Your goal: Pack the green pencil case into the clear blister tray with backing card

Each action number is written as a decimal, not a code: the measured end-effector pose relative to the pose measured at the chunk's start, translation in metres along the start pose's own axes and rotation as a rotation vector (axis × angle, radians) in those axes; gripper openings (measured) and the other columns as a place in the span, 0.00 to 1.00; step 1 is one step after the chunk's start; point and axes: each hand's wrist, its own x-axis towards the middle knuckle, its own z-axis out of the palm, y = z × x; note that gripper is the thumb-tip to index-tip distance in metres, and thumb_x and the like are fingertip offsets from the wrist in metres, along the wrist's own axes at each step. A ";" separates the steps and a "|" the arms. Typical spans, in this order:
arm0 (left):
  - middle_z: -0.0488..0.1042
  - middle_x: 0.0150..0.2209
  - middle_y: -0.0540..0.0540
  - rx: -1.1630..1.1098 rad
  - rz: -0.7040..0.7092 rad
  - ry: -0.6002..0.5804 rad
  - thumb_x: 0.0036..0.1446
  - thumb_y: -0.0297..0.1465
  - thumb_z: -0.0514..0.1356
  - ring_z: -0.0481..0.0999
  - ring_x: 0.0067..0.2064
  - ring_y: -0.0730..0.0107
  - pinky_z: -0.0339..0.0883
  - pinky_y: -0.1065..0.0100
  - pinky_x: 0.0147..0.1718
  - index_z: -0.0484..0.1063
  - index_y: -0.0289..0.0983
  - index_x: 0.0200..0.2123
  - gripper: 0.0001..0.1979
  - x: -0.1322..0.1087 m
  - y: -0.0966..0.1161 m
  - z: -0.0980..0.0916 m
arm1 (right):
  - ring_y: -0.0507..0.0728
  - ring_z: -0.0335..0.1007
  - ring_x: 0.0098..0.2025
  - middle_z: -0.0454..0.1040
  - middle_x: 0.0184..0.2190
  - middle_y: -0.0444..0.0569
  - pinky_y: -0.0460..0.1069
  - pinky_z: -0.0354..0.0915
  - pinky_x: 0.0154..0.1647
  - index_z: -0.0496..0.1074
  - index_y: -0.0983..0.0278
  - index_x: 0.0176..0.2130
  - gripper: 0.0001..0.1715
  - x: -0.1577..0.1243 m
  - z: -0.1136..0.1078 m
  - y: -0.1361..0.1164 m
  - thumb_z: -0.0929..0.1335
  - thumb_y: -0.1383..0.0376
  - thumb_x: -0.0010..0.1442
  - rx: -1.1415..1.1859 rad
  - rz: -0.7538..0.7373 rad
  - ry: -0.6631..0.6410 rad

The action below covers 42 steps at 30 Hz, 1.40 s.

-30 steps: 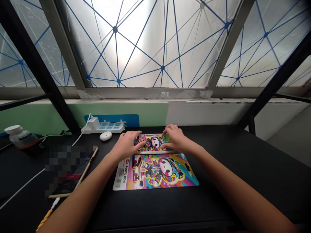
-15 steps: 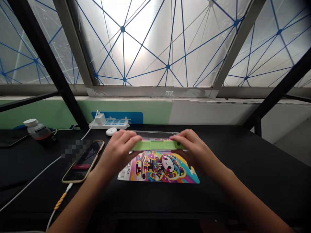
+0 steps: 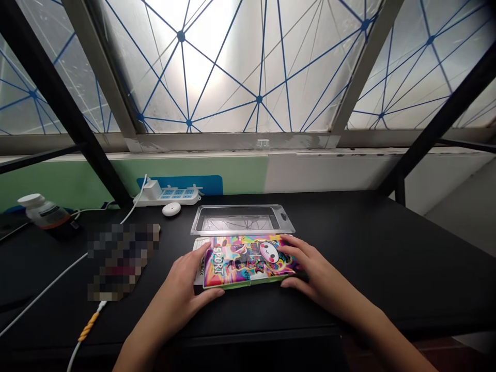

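Note:
A colourful pencil box (image 3: 244, 263) with a cartoon figure, the word SPORT and a green front edge lies flat near the middle of the desk. Under it, a printed card (image 3: 198, 245) shows along the back and left. My left hand (image 3: 184, 287) holds the box's left end, index finger at the back corner and thumb along the front. At the right end, my right hand (image 3: 310, 263) has its fingers over the top and its thumb at the front edge. Just behind lies a clear plastic package tray (image 3: 236, 223).
The black desk (image 3: 368, 248) carries a blurred-out phone (image 3: 124, 263) on a charging cable (image 3: 90, 326) at the left. Behind are a white round case (image 3: 171, 209), a power strip (image 3: 174, 195) and a tilted bottle (image 3: 46, 214). Black slanted frame bars (image 3: 430, 129) flank the window.
The pencil box has come down from its raised, edge-on position and lies printed side up on the card. Both hands have lowered with it, uncovering the clear tray. The view has shifted slightly.

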 end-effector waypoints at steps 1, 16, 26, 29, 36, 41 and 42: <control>0.64 0.64 0.40 -0.008 -0.002 0.003 0.56 0.44 0.65 0.65 0.64 0.45 0.62 0.47 0.60 0.51 0.49 0.69 0.41 0.000 0.000 0.000 | 0.67 0.60 0.65 0.59 0.67 0.55 0.64 0.64 0.62 0.63 0.54 0.61 0.30 -0.001 -0.002 0.000 0.70 0.53 0.63 0.021 0.026 -0.014; 0.64 0.65 0.41 -0.053 -0.087 -0.054 0.57 0.44 0.64 0.59 0.67 0.44 0.61 0.42 0.59 0.26 0.53 0.71 0.54 -0.003 0.008 -0.003 | 0.57 0.69 0.28 0.73 0.27 0.44 0.51 0.64 0.29 0.70 0.60 0.43 0.20 0.050 -0.032 0.014 0.62 0.47 0.67 0.233 0.280 0.168; 0.69 0.57 0.40 -0.082 -0.084 0.008 0.64 0.47 0.55 0.72 0.57 0.53 0.70 0.54 0.53 0.65 0.44 0.59 0.24 0.000 0.007 -0.006 | 0.67 0.62 0.63 0.64 0.63 0.55 0.59 0.63 0.61 0.61 0.54 0.62 0.35 -0.008 -0.014 0.019 0.71 0.50 0.60 0.272 0.059 -0.060; 0.65 0.62 0.40 -0.083 -0.031 0.019 0.65 0.47 0.53 0.66 0.62 0.51 0.64 0.50 0.59 0.64 0.43 0.60 0.24 0.002 0.006 -0.006 | 0.66 0.68 0.58 0.71 0.57 0.54 0.59 0.66 0.57 0.64 0.55 0.59 0.30 -0.005 -0.010 0.016 0.70 0.51 0.61 0.191 0.130 -0.018; 0.67 0.61 0.43 0.001 -0.021 -0.026 0.67 0.45 0.51 0.61 0.65 0.50 0.60 0.48 0.61 0.74 0.43 0.45 0.17 0.009 0.006 -0.002 | 0.62 0.75 0.40 0.78 0.42 0.52 0.55 0.69 0.39 0.67 0.58 0.54 0.25 0.020 -0.013 0.009 0.60 0.47 0.67 0.063 0.330 -0.007; 0.66 0.62 0.38 0.002 -0.070 0.085 0.66 0.46 0.53 0.62 0.64 0.48 0.61 0.46 0.60 0.69 0.40 0.52 0.19 0.008 0.001 0.004 | 0.63 0.69 0.38 0.74 0.37 0.54 0.55 0.61 0.38 0.74 0.62 0.41 0.16 0.036 -0.012 -0.002 0.61 0.57 0.69 -0.394 0.049 0.113; 0.66 0.62 0.38 -0.013 -0.071 0.090 0.65 0.46 0.54 0.64 0.63 0.48 0.61 0.46 0.59 0.67 0.41 0.55 0.21 0.008 0.000 0.004 | 0.62 0.68 0.38 0.74 0.37 0.54 0.55 0.60 0.37 0.74 0.62 0.39 0.15 0.039 -0.011 -0.007 0.61 0.59 0.69 -0.456 0.002 0.111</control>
